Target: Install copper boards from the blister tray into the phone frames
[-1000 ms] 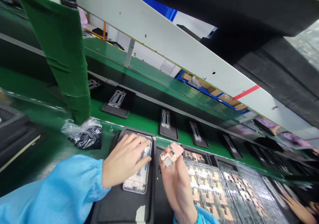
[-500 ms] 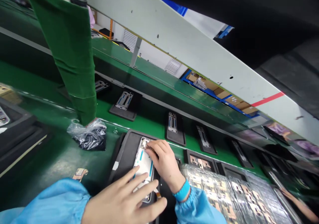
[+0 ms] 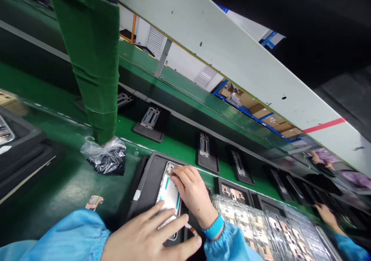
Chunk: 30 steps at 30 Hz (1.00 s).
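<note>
A phone frame (image 3: 168, 189) with blue strips lies in a black foam tray (image 3: 149, 176) in front of me. My left hand (image 3: 153, 230) is spread with fingers apart across the frame's lower part. At the frame's upper end my right hand (image 3: 191, 185) has its thumb and fingertips pressed together; what they pinch, if anything, is hidden. An orange flex cable (image 3: 191, 229) sticks out beside my left fingers. To the left, a small copper-coloured board (image 3: 94, 202) lies on the green bench.
Clear plastic trays of boards (image 3: 255, 226) stand at right. Several foam trays with phone frames (image 3: 204, 147) sit on the green line behind. A bag of black parts (image 3: 107, 158) lies by the green cloth-wrapped post (image 3: 95, 60). A co-worker's hand (image 3: 327, 216) reaches in at far right.
My view has shifted slightly, so most things sit a little further right. Both hands keep nearly the same place on the phone frame. The co-worker's hand at far right has moved further up.
</note>
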Each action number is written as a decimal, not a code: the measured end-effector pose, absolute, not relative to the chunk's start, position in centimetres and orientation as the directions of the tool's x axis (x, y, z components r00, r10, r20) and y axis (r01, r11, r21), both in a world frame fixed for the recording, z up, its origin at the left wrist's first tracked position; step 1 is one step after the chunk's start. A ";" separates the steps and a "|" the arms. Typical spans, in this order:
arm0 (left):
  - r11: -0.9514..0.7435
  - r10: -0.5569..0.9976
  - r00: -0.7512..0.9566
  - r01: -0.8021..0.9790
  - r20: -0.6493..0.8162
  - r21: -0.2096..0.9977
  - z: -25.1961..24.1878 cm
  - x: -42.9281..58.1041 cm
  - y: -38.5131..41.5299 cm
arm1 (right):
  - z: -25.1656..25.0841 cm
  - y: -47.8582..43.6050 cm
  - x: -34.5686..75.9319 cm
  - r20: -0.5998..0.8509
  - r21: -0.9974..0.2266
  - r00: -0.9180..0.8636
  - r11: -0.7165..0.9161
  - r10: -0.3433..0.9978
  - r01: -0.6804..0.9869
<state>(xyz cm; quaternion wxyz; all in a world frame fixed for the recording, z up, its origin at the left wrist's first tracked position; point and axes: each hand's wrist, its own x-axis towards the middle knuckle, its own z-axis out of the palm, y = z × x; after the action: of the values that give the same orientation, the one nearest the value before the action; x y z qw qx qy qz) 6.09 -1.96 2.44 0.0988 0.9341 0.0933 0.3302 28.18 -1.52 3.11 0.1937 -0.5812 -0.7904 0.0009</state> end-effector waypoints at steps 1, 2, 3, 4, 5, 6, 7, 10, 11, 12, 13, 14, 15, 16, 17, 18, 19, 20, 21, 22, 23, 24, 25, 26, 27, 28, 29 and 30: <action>-0.963 0.241 0.761 0.109 0.602 0.247 2.5 6.1 -1.9 | 3.1 -1.5 28.2 0.302 -0.216 -0.256 0.327 0.918 0.920; -0.963 0.243 0.754 0.112 0.610 0.245 2.5 6.2 -1.9 | 3.2 -1.5 28.2 0.298 -0.206 -0.261 0.329 0.918 0.922; -0.963 0.246 0.746 0.117 0.618 0.242 2.6 6.2 -1.8 | 3.2 -1.4 28.1 0.294 -0.197 -0.264 0.328 0.919 0.924; -0.963 0.253 0.735 0.126 0.629 0.240 2.7 6.2 -1.8 | 3.1 -1.4 28.1 0.291 -0.189 -0.264 0.326 0.920 0.926; -0.961 0.262 0.727 0.136 0.635 0.241 2.8 6.2 -1.8 | 3.0 -1.4 28.1 0.288 -0.181 -0.261 0.320 0.921 0.930; -0.959 0.272 0.718 0.147 0.641 0.242 2.9 6.2 -1.8 | 2.9 -1.5 28.1 0.285 -0.174 -0.254 0.311 0.924 0.935; -0.957 0.281 0.710 0.157 0.646 0.243 2.9 6.2 -1.8 | 2.8 -1.5 28.1 0.284 -0.167 -0.241 0.295 0.928 0.941; -0.957 0.283 0.709 0.160 0.646 0.243 3.0 6.3 -1.8 | 2.2 -1.7 27.9 0.276 -0.154 -0.186 0.235 0.943 0.960; -0.957 0.280 0.712 0.155 0.644 0.244 3.0 6.4 -1.8 | 2.0 -1.7 27.9 0.268 -0.152 -0.176 0.222 0.947 0.963; -0.957 0.278 0.715 0.151 0.641 0.247 2.9 6.4 -1.7 | 1.9 -1.7 27.9 0.255 -0.152 -0.176 0.219 0.951 0.964; -0.956 0.280 0.721 0.149 0.634 0.252 2.9 6.5 -1.7 | 1.9 -1.8 28.0 0.241 -0.153 -0.184 0.224 0.953 0.963; -0.955 0.283 0.728 0.150 0.624 0.257 2.8 6.4 -1.7 | 2.0 -1.8 28.1 0.227 -0.155 -0.199 0.237 0.953 0.959; -0.953 0.282 0.744 0.146 0.606 0.265 2.7 6.4 -1.8 | 2.2 -1.9 28.3 0.215 -0.159 -0.218 0.254 0.952 0.954; -0.950 0.286 0.766 0.146 0.575 0.278 2.5 6.2 -1.8 | 2.5 -2.1 28.6 0.206 -0.166 -0.241 0.276 0.948 0.947; -0.943 0.299 0.786 0.155 0.541 0.296 2.3 5.9 -2.0 | 2.9 -2.3 28.9 0.201 -0.174 -0.268 0.304 0.942 0.937; -0.933 0.317 0.801 0.166 0.509 0.319 2.2 5.6 -2.0 | 3.4 -2.7 29.3 0.198 -0.177 -0.299 0.334 0.934 0.926; -0.920 0.343 0.808 0.184 0.480 0.347 2.0 5.1 -2.0 | 3.9 -3.3 29.7 0.198 -0.190 -0.313 0.350 0.929 0.917; -0.902 0.376 0.806 0.205 0.458 0.379 1.8 4.7 -1.8 | 4.5 -4.0 30.0 0.204 -0.221 -0.295 0.338 0.933 0.915; -0.878 0.421 0.792 0.232 0.443 0.419 1.7 4.3 -1.3 | 4.9 -4.8 30.3 0.211 -0.275 -0.229 0.282 0.951 0.919; -0.836 0.488 0.764 0.271 0.421 0.477 1.5 3.9 -0.4 | 5.3 -5.7 30.5 0.203 -0.352 -0.115 0.182 0.972 0.918; -0.775 0.569 0.728 0.320 0.383 0.545 1.4 3.8 1.0 | 5.5 -6.6 30.6 0.165 -0.443 0.022 0.054 0.986 0.895; -0.698 0.656 0.678 0.377 0.331 0.609 1.4 3.8 2.7 | 5.4 -7.5 30.5 0.090 -0.530 0.146 -0.077 0.985 0.845; -0.567 0.766 0.598 0.456 0.235 0.686 1.3 4.1 4.8 | 5.3 -8.3 30.4 -0.010 -0.593 0.225 -0.187 0.974 0.783; -0.484 0.832 0.522 0.520 0.186 0.704 1.3 4.6 7.1 | 4.9 -9.0 30.3 -0.112 -0.626 0.254 -0.266 0.961 0.733; -0.421 0.875 0.459 0.568 0.153 0.707 1.2 5.3 9.5 | 4.5 -9.6 30.1 -0.199 -0.643 0.251 -0.319 0.947 0.696; -0.349 0.912 0.396 0.611 0.107 0.711 1.1 6.2 11.8 | 4.0 -9.9 30.0 -0.265 -0.657 0.237 -0.355 0.935 0.666; -0.272 0.940 0.336 0.642 0.056 0.717 1.0 7.1 14.0 | 3.6 -10.1 29.9 -0.308 -0.667 0.231 -0.383 0.923 0.639; -0.204 0.958 0.288 0.656 0.009 0.727 0.9 8.1 15.9 | 3.2 -10.2 29.9 -0.331 -0.675 0.238 -0.405 0.913 0.617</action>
<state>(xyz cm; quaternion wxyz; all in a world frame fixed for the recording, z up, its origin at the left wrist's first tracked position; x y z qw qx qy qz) 8.10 15.88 0.86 0.3152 0.7379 0.5466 0.2393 29.91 -10.21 3.18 0.2082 -0.7587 -0.5041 0.3562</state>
